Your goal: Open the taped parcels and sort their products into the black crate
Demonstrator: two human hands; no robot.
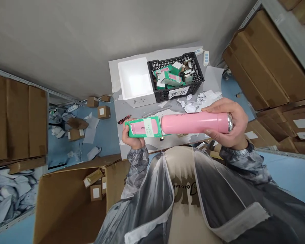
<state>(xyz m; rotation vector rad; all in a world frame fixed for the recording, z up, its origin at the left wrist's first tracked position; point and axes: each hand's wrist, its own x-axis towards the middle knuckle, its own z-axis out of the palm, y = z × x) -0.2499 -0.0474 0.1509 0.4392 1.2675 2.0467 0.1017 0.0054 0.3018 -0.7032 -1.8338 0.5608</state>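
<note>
My left hand (134,137) is wrapped round the far left end of a slim green box (137,128) printed with a pink bottle. A pink thermos bottle (188,123) with a silver cap end lies level in line with it, its left end right at the box's right end. Whether the bottle's tip is inside the box I cannot tell. My right hand (235,125) grips the bottle by its capped right end, thumb and fingers on either side. Both things are held above the table (124,149), in front of my body.
On the table stand a white bin (137,98) and a black crate (197,88) holding several green boxes. A red-and-black cutter (124,119) and crumpled paper (190,107) lie nearby. A large open carton (66,203) stands at lower left; shelves of cartons (259,61) flank both sides.
</note>
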